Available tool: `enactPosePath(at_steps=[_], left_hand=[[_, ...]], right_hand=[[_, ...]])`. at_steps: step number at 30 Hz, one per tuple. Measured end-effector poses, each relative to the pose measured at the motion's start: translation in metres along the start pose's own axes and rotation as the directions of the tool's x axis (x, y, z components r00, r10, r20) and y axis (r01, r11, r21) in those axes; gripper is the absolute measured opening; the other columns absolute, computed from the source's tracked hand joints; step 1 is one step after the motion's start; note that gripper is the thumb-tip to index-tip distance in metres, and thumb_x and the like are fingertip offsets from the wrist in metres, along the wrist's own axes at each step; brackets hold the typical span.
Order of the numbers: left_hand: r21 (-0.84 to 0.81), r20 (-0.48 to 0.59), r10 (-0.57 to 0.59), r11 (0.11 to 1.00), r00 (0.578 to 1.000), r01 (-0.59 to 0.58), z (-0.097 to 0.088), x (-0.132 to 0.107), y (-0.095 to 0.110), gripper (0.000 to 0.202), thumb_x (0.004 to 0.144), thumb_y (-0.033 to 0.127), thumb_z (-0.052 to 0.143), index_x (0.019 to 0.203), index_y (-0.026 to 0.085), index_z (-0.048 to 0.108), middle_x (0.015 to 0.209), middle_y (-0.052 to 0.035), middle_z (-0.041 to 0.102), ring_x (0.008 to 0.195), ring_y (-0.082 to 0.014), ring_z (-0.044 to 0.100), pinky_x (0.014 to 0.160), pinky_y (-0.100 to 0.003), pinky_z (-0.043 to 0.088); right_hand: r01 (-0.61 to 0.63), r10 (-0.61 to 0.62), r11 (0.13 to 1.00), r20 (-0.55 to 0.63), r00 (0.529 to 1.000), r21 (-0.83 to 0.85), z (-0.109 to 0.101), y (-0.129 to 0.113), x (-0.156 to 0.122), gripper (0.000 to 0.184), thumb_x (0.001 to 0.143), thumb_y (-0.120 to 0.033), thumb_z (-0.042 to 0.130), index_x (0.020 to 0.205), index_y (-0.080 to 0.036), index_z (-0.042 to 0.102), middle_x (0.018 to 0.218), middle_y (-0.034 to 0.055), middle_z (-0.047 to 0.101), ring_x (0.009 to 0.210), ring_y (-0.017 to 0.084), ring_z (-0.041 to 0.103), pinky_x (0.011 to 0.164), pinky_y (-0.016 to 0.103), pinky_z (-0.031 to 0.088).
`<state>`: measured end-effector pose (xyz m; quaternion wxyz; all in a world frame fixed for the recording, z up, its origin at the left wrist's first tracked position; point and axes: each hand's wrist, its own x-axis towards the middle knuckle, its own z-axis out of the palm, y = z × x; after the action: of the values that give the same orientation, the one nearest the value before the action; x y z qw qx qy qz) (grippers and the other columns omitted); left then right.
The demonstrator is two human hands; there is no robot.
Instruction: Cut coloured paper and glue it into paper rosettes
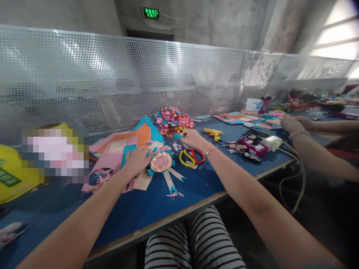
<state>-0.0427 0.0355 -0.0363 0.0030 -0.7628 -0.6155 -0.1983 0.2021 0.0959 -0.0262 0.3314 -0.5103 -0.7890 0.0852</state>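
My left hand [138, 160] lies with its fingers stretched out over pink, blue and beige craft sheets [109, 162]. Just right of it is a rosette [160, 162] with a pink centre, a pale pleated rim and ribbon tails [169, 181] edged in blue. My right hand [194, 138] is closed in a pinch above the table, beside a small blue scrap [177, 136]; what the fingertips hold, if anything, is too small to make out. Below that hand rest scissors [193, 157] with one yellow and one red handle, their blades partly hidden.
A heap of colourful scraps [172, 120] stands against the perforated metal screen [95, 82]. Right of my hand are a yellow glue gun [213, 133], a purple box [254, 147] and a white power strip [271, 142] with cables. Another person's hands [293, 123] work farther right. A yellow bag [17, 172] lies left.
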Motion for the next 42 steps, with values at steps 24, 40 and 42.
enactPosePath(at_steps=[24, 40, 42], left_hand=[[-0.595, 0.108, 0.042, 0.803, 0.993, 0.031, 0.003, -0.017, 0.038, 0.039, 0.055, 0.037, 0.068, 0.085, 0.022, 0.049, 0.08, -0.0016, 0.06, 0.075, -0.0194, 0.061, 0.068, -0.033, 0.049], [-0.78, -0.238, -0.178, 0.621, 0.955, -0.078, -0.01, -0.009, 0.034, 0.042, 0.058, 0.03, 0.068, 0.093, 0.02, 0.047, 0.091, -0.0022, 0.059, 0.082, -0.0177, 0.059, 0.074, -0.033, 0.047], [-0.786, -0.279, -0.202, 0.61, 0.939, -0.102, -0.009, -0.009, 0.034, 0.037, 0.059, 0.03, 0.068, 0.088, 0.022, 0.047, 0.09, -0.0011, 0.058, 0.085, -0.0177, 0.059, 0.076, -0.031, 0.047]], right_hand=[[-0.27, 0.2, 0.816, 0.188, 0.961, 0.511, -0.013, -0.011, -0.002, 0.016, 0.071, -0.015, 0.059, 0.066, -0.019, 0.044, 0.064, -0.0006, 0.056, 0.063, 0.015, 0.061, 0.052, 0.023, 0.049], [-0.423, -0.148, 0.132, 0.44, 0.886, 0.896, -0.021, -0.027, -0.011, 0.015, 0.071, -0.012, 0.059, 0.073, -0.019, 0.046, 0.073, -0.0032, 0.056, 0.073, 0.011, 0.06, 0.072, 0.029, 0.051], [-0.483, -0.258, 0.138, 0.503, 0.825, 0.864, -0.016, -0.029, -0.014, 0.017, 0.069, -0.012, 0.064, 0.075, -0.018, 0.048, 0.068, -0.0044, 0.054, 0.067, 0.009, 0.057, 0.069, 0.028, 0.051]])
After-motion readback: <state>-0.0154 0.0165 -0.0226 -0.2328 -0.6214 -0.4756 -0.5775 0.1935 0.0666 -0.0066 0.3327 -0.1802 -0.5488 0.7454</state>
